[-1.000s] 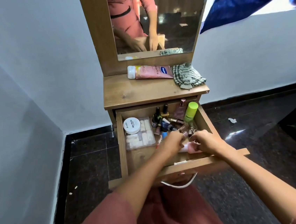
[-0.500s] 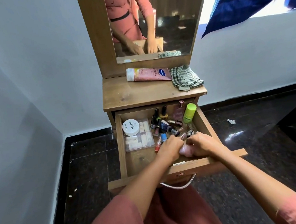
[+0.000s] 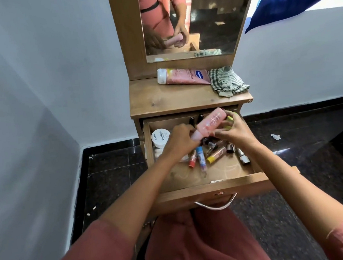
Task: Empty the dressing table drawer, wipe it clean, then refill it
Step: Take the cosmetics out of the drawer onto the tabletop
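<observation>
Both hands are up over the open drawer point(image 3: 215, 191) with a pink bottle point(image 3: 210, 123) slung between them, tilted so its pale cap end points down to the left. The left hand point(image 3: 180, 141) has its fingers curled round that cap end. The right hand point(image 3: 236, 131) is clamped on the upper part of the body, thumb underneath and fingers over the top. The bottle sits clear of the clutter below it.

Just behind the right hand's fingers a yellow-green cap point(image 3: 229, 118) peeks out; I can't make out what it belongs to. Directly left of the left hand, inside the drawer, sits a white jar point(image 3: 160, 137) labelled nail polish. Below both hands, on the drawer floor, lie a red stick point(image 3: 192, 159), a blue stick point(image 3: 201, 158) and a small tube with a yellow cap point(image 3: 216, 154), all close together. A silver lipstick point(image 3: 243, 156) lies under the right wrist, near the drawer's right wall. A metal handle point(image 3: 216, 204) hangs from the drawer front, nearest the person.

Beyond the hands, on the table point(image 3: 163, 97), a pink lotion tube point(image 3: 184, 76) lies on its side against the mirror point(image 3: 206, 9), and a crumpled checked cloth point(image 3: 228, 81) touches its right end. The mirror shows the bottle held in both hands.
</observation>
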The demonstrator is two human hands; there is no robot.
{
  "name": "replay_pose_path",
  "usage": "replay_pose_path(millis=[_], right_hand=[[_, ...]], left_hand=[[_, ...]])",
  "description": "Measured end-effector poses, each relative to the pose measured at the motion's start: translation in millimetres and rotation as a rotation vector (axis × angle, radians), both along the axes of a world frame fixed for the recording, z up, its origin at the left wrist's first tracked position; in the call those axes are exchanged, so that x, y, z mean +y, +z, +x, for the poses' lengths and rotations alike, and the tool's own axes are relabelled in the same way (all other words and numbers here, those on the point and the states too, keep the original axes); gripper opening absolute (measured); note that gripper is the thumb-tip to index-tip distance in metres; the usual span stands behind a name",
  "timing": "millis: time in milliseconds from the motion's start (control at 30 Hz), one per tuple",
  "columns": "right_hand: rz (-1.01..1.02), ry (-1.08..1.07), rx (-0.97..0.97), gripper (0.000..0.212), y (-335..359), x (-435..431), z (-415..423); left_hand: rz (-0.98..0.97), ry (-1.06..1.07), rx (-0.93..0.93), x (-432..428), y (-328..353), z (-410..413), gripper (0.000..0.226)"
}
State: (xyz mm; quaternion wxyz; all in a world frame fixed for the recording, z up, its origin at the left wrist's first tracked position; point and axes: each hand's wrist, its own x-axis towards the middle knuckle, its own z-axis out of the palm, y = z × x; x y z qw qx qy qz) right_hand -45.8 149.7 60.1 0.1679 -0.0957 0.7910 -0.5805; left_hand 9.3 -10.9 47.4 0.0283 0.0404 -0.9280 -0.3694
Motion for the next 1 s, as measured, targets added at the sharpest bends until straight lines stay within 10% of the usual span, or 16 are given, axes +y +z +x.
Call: replay_pose_path(millis=[200,1000], right_hand=[[-0.139,0.021,-0.059,0.035,10.6,-64.5,-0.9],[0.245,0.134,0.648,0.036,33.5,-217.2,-137.4]], left_hand=[[0.152,0.169,0.12,-26.6,18.5,-5.3,0.038],[0.268,0.484,0.218,-155.4,42.9,-120.1,0.029]])
